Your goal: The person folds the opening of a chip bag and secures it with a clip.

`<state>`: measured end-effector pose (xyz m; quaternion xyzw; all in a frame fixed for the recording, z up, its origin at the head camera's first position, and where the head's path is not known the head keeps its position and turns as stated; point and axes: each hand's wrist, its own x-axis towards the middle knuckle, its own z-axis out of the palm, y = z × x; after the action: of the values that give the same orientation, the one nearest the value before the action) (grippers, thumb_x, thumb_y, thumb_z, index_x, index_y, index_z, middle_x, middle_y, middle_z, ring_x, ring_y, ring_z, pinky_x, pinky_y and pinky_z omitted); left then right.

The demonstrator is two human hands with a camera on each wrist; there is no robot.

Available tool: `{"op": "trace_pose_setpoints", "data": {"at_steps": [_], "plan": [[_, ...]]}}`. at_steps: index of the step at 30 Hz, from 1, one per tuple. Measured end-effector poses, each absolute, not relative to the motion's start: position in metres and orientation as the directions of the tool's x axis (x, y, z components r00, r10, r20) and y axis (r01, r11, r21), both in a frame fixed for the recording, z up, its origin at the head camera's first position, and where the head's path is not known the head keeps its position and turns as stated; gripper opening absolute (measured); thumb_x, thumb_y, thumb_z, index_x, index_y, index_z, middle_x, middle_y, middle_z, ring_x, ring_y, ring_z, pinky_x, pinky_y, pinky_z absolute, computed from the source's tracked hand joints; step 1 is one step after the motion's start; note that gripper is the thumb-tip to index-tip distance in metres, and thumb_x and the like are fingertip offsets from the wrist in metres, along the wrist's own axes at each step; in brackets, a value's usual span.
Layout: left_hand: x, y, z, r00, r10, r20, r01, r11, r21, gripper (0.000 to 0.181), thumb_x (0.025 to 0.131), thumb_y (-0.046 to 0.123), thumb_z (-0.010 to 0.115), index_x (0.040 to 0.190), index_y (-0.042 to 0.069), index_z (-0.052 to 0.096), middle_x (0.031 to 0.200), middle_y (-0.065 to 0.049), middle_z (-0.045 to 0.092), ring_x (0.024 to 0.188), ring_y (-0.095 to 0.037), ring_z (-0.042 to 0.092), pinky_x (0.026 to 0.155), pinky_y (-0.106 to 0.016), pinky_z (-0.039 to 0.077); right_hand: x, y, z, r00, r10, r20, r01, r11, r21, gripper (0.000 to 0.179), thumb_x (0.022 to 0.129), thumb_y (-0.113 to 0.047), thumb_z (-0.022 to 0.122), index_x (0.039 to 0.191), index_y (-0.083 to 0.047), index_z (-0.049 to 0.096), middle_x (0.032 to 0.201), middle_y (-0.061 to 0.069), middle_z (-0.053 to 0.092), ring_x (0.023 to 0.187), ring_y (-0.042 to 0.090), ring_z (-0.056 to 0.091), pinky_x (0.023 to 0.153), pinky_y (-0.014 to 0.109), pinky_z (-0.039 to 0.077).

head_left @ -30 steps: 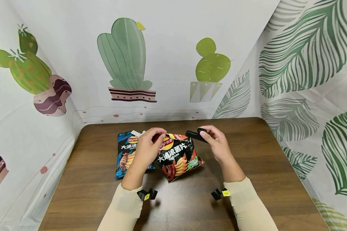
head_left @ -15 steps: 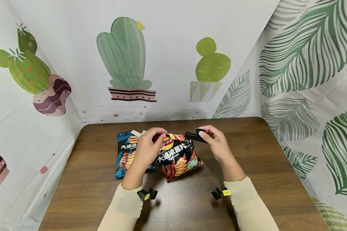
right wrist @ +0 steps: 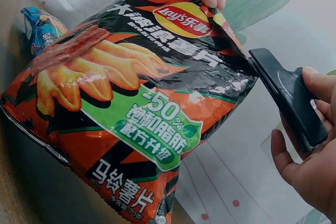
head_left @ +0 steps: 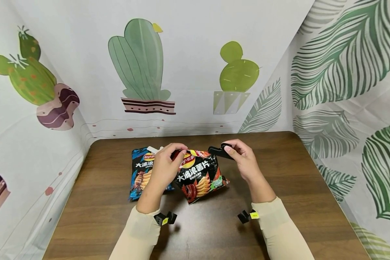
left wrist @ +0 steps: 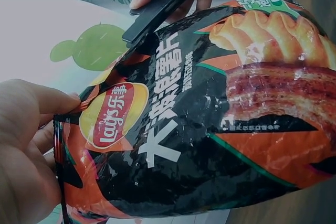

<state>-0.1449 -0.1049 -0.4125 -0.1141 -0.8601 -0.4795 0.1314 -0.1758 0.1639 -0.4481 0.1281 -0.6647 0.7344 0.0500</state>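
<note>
A black-and-orange bag of Lay's potato chips (head_left: 199, 178) is tilted in front of me. My left hand (head_left: 167, 166) pinches its folded top edge near the upper left corner, fingertips and thumb meeting on the film. In my right hand (head_left: 245, 162), between thumb and fingers, is a black bag clip (right wrist: 291, 95). The clip's end touches the bag's upper right corner; in the right wrist view the corner appears to sit at the mouth of the jaws. Whether the clip grips the film there, I cannot tell.
Partly behind my left hand lies a blue chip bag (head_left: 143, 173), with a white strip-like piece (head_left: 153, 150) at its top edge. Everything rests on a brown wooden table (head_left: 211, 238). A printed cloth (head_left: 195, 65) hangs directly behind the table's far edge.
Very little differs. My right hand has risen slightly with the clip, and the chip bag has shifted a touch. My left hand keeps its pinch in the same place.
</note>
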Motion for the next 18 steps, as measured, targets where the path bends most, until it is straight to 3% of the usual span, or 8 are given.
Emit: {"op": "trace_pose_setpoints", "data": {"at_steps": [18], "plan": [[-0.1444,-0.1036,-0.4117,-0.931,0.068,0.358,0.341,0.507,0.792,0.013,0.100,0.022,0.064,0.108,0.017,0.073,0.108,0.002,0.073,0.083,-0.013,0.063,0.073,-0.031,0.053,-0.1772,0.1661,-0.4489,-0.973,-0.150,0.175,-0.170,-0.046,-0.984,0.024,0.100,-0.004,0.060,0.116,0.013,0.061,0.096,-0.004,0.067,0.085,0.008,0.060,0.075,0.021,0.052]]}}
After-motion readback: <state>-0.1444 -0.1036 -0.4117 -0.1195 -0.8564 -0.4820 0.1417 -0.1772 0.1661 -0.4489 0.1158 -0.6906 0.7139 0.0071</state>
